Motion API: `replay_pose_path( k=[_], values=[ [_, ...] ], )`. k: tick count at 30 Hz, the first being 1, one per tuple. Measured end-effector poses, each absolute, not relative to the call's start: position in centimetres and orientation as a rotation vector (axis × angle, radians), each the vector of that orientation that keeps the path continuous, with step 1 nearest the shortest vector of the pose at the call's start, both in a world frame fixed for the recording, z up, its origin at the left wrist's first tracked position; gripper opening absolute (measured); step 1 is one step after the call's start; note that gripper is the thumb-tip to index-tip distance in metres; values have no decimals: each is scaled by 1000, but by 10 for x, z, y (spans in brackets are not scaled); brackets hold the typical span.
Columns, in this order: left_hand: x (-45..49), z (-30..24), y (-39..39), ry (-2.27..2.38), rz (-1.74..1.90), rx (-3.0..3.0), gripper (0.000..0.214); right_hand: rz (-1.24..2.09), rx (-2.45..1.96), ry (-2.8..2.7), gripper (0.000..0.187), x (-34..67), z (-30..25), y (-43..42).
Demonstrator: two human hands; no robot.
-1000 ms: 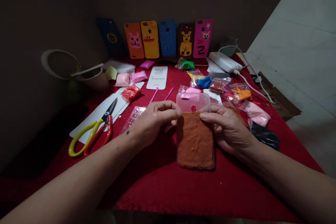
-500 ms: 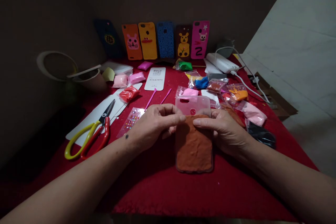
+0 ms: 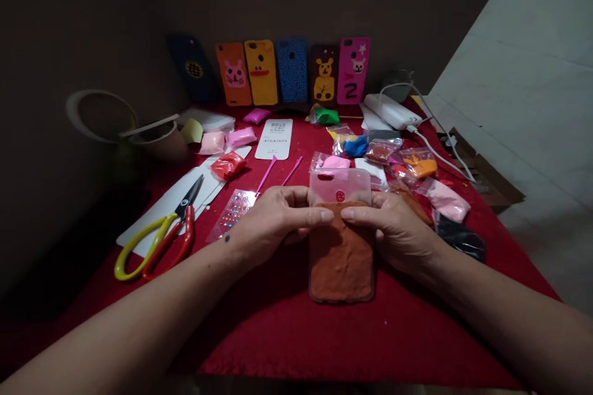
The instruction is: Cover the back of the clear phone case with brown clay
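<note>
Between my hands is a clear phone case (image 3: 356,180), its lower part covered with a layer of brown clay (image 3: 341,265). The top strip with the camera cutout is bare and see-through. My left hand (image 3: 285,216) grips the left edge, thumb lying on the clay near its upper border. On the opposite edge my right hand (image 3: 401,225) holds the case, its thumb pressed on the clay close to the left thumb. The fingers behind the case are mostly hidden.
Scissors (image 3: 183,213) lie on white card at left, beside a gem sticker sheet (image 3: 236,210) and pink tools (image 3: 266,174). Several clay packets (image 3: 419,163) are spread at right near a white power bank (image 3: 393,111). Decorated cases (image 3: 262,71) lean on the wall above the red cloth (image 3: 287,333).
My left thumb has come down flat onto the clay, and my left fingers have closed on the case's edge. The case has shifted very slightly left.
</note>
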State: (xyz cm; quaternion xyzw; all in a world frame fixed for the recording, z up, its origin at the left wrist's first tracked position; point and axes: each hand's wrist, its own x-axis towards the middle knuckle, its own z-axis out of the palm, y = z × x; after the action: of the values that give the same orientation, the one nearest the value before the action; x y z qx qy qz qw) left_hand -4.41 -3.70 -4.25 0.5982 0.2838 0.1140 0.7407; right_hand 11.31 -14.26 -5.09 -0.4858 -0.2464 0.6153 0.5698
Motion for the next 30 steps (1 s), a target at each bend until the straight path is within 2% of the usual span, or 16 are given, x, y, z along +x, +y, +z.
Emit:
replay_pose_path(
  k=[9, 16, 22, 30],
  values=[
    [-45, -42, -38, 634, 295, 1251, 17, 1423, -1119, -575, 16, 114, -55, -142],
    [-41, -41, -41, 677, 312, 1283, 22, 1448, -1110, -575, 13, 114, -56, -143],
    [-42, -41, -41, 664, 353, 1208, 26, 1421, -1092, -573, 18, 115, -56, -142],
    [-42, -45, -44, 610, 280, 1152, 20, 1465, -1103, -646, 17, 114, -55, -144]
  ],
)
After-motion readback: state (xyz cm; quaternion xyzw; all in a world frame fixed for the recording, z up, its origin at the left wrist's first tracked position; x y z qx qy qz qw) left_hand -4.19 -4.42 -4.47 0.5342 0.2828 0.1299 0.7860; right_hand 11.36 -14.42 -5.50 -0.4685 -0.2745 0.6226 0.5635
